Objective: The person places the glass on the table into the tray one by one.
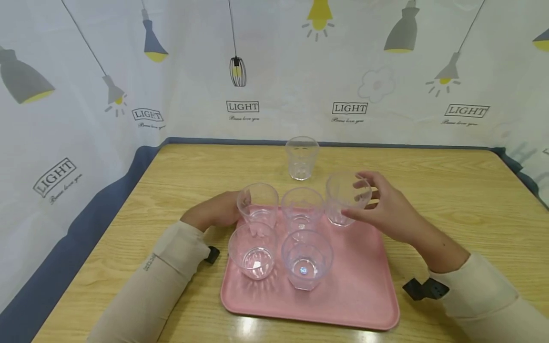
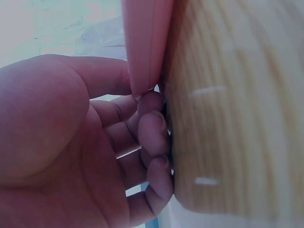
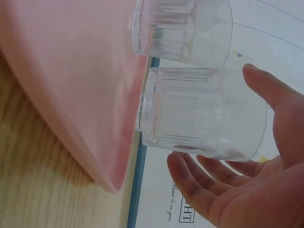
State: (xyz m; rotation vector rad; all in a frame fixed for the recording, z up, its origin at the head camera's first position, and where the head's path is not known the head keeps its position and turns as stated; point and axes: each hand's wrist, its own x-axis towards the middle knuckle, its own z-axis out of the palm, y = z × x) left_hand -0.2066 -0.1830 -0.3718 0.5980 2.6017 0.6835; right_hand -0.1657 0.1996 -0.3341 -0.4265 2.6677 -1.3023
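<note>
A pink tray point(image 1: 351, 295) lies on the wooden table, with several clear plastic cups standing upright on it. At its far left corner, my left hand point(image 1: 225, 208) grips the tray's edge, thumb on the rim and fingers curled beneath, as the left wrist view shows. My right hand point(image 1: 388, 209) curves around a clear cup point(image 3: 204, 111) at the far right corner, thumb on one side and fingers along the other. This cup stands upright, its base close over the tray. Another cup point(image 1: 302, 209) is just left of it.
Beyond the tray's far edge, one more clear cup point(image 1: 302, 159) stands on the table point(image 1: 454, 186). Two cups, a front left one point(image 1: 253, 252) and a front middle one point(image 1: 307, 262), are nearer me. A lamp-printed white cloth point(image 1: 283, 85) hangs behind the table.
</note>
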